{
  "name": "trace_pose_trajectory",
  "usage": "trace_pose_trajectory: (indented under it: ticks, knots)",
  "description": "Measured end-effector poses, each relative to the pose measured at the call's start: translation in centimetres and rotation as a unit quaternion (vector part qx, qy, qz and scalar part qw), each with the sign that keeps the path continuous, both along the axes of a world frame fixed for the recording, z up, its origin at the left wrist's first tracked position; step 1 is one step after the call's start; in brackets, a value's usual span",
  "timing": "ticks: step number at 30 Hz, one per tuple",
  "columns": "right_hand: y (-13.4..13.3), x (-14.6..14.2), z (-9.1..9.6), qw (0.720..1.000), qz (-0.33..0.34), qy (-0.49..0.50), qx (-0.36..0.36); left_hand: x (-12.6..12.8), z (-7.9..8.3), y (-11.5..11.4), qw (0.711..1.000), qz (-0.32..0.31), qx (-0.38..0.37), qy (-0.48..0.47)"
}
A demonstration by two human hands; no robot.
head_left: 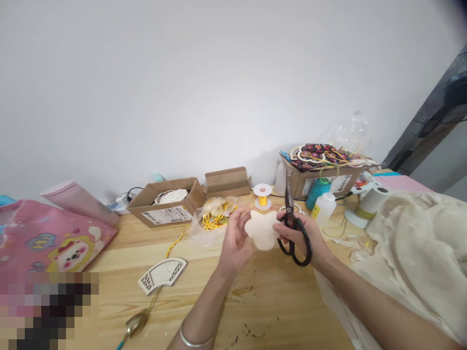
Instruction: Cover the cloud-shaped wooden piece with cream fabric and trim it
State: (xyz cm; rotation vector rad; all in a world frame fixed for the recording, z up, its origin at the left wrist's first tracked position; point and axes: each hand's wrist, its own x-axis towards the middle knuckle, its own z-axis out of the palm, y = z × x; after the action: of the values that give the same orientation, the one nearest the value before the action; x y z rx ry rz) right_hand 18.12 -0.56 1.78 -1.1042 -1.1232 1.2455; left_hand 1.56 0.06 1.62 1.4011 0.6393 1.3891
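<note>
A cream flower-shaped cutout (261,231) is held up over the table between my two hands. My left hand (236,238) grips its left edge, with fingers partly behind it. On its right edge, the thumb of my right hand (304,231) presses the cutout. That same hand also holds black-handled scissors (289,201), blades pointing up and looking closed, handle loops hanging below the palm. Whether the cutout is cloth or paper I cannot tell. On the table to the left lies a pale fan-shaped ornament (164,273) with a yellow cord and tassel.
Behind my hands stand a thread spool (262,197), an open cardboard box (160,216) and a fuller box (310,182). A white bottle (324,208) and a teal bottle (316,194) are right. Cream cloth (419,248) covers the right side; a pink bag (73,238) lies left.
</note>
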Motion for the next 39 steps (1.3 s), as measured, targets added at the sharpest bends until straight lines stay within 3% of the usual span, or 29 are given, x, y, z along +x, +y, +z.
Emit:
trace_pose_trajectory:
  ticks: [2, 3, 6, 12, 14, 17, 20, 24, 33, 39]
  knots:
    - [0.0, 0.0, 0.0, 0.999, -0.009, -0.028, 0.025, 0.4, 0.0, -0.1, 0.985, -0.083, -0.134, -0.076]
    - [0.0, 0.0, 0.0, 0.998, -0.009, -0.051, 0.041, 0.6, -0.1, -0.1, 0.974, -0.094, -0.191, -0.082]
    - [0.2, 0.2, -0.3, 0.985, -0.003, -0.138, 0.102, 1.2, -0.3, -0.3, 0.958, -0.047, -0.279, -0.040]
    - [0.8, 1.7, 0.2, 0.980, 0.040, -0.154, 0.119, 0.5, -0.4, 0.1, 0.968, 0.084, -0.231, -0.056]
    - [0.8, 2.1, 0.5, 0.964, 0.048, -0.208, 0.158, 0.2, -0.3, 0.3, 0.967, 0.111, -0.216, -0.073]
    - [0.8, 2.5, 0.7, 0.904, 0.034, -0.355, 0.236, -0.1, -0.1, 0.4, 0.967, 0.133, -0.204, -0.072]
    - [0.8, 2.7, 0.7, 0.838, 0.022, -0.472, 0.271, -0.2, 0.1, 0.4, 0.971, 0.155, -0.184, -0.019]
    - [0.7, 2.9, 0.6, 0.788, 0.032, -0.541, 0.292, -0.4, 0.4, 0.3, 0.970, 0.177, -0.158, 0.045]
    - [0.6, 2.8, 0.5, 0.756, 0.025, -0.574, 0.315, -0.3, 0.3, 0.4, 0.970, 0.174, -0.170, 0.003]
    - [0.6, 2.7, 0.4, 0.747, 0.017, -0.586, 0.314, -0.3, 0.6, 0.4, 0.965, 0.197, -0.167, 0.038]
